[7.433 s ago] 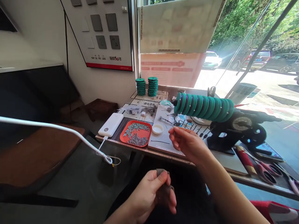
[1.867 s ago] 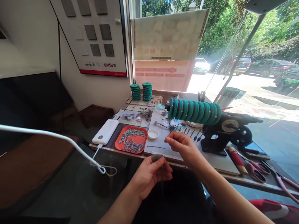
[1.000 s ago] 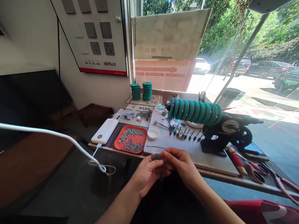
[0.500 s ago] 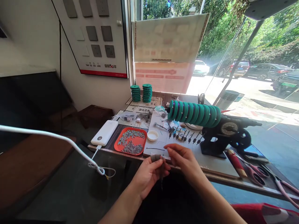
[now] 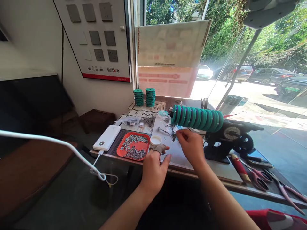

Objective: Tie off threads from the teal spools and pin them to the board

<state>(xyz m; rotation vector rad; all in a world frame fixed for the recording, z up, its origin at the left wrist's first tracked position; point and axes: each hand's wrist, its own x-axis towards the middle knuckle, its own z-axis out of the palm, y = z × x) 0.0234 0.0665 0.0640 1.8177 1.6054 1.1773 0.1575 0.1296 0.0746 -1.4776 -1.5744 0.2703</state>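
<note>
At the near edge of the tabletop point(image 5: 223, 166), the right hand point(image 5: 192, 147) has its fingers point(image 5: 180, 134) pinched close together over a scatter of small dark pins point(image 5: 173, 135) on a white sheet point(image 5: 178, 155). I cannot tell whether a pin is caught between them. Just to its left, the left hand point(image 5: 154, 167) hangs over the edge with its fingers point(image 5: 167, 158) loosely spread and nothing held. One fingertip wears a grey sleeve point(image 5: 158, 148).

A small white cap point(image 5: 155, 139) lies beside that fingertip. Left of the cap is a red tray point(image 5: 145, 145) heaped with little metal pieces, then a white power bank point(image 5: 106, 142) at the left corner with a white cable point(image 5: 48, 142) running off it.

Behind the right hand, a row of green discs point(image 5: 196, 118) sits on a rod from a black geared machine point(image 5: 230, 140). Two short stacks of green discs point(image 5: 144, 97) stand at the far edge, with a paper reading "2025" point(image 5: 146, 114) in front of them. A wall board point(image 5: 100, 38) of switches shows a "50". Scissors point(image 5: 259, 179) lie toward the right edge.
</note>
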